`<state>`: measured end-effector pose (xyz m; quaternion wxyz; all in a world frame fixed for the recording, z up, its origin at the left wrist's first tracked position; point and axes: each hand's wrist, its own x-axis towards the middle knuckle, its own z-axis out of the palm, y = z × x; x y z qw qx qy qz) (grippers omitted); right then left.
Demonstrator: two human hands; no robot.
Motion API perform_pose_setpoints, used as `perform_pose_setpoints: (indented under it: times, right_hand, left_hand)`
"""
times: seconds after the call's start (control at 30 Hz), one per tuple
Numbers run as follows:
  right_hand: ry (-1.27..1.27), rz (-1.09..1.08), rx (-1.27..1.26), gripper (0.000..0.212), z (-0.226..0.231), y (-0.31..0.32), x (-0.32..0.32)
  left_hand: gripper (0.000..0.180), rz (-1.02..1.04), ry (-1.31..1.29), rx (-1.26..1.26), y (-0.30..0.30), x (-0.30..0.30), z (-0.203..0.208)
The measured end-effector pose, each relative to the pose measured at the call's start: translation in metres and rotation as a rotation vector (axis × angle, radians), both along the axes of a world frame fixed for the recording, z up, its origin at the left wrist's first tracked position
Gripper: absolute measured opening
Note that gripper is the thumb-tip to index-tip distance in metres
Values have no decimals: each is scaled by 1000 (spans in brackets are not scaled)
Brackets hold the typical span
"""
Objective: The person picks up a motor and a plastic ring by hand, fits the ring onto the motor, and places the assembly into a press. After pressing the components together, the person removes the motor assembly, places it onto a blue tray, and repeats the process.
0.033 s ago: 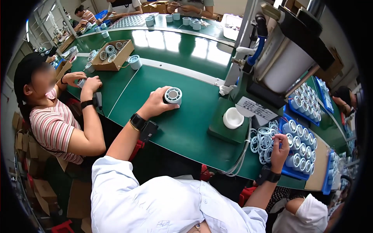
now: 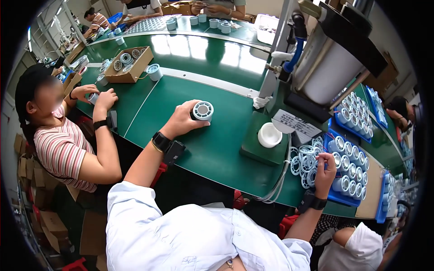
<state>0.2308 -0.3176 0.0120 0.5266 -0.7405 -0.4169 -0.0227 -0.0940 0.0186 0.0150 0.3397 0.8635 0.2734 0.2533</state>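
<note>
Left of the press (image 2: 332, 65), a left hand (image 2: 182, 121) clamps a ring-topped cup (image 2: 203, 110); the right hand (image 2: 324, 175), grip unclear, seemingly picking slotted rings (image 2: 308, 161), needs a pinch.

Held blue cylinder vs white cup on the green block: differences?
The blue cylinder has a spoked end ring; the white cup looks plain. The blue cylinder's middle is filled by a grey disc; the white cup is hollow. The left hand holds the cylinder; the cup sits on the green block. Both are round.

White glare (image 2: 169, 46) across a glossy green worktop (image 2: 181, 63)
</note>
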Motion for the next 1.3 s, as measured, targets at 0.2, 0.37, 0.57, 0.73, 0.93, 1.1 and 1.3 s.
perform_pose_setpoints:
  times: [0.2,0.37,0.57,0.73,0.93,1.1,1.3]
  right_hand:
    - [60,-2,35,6,-2,-5,-1]
    - [24,18,14,5,-7,-8,3]
    - [64,2,9,7,2,-7,-3]
    - [-69,123,-165,18,21,12,-10]
    - [-323,190,-448,35,7,40,-7]
    - [-350,125,-521,37,-1,41,-12]
    - [-432,108,-612,35,3,45,-19]
  left_hand:
    - [58,-209,-222,324,-57,70,27]
    - [64,-358,-206,202,-87,115,31]
    - [56,-479,-146,-65,-91,135,26]
    - [51,-452,-174,-141,-91,137,17]
    - [48,-332,15,-60,-97,130,32]
    - [46,-405,-250,-8,-54,117,0]
    - [47,-182,86,164,-13,91,-20]
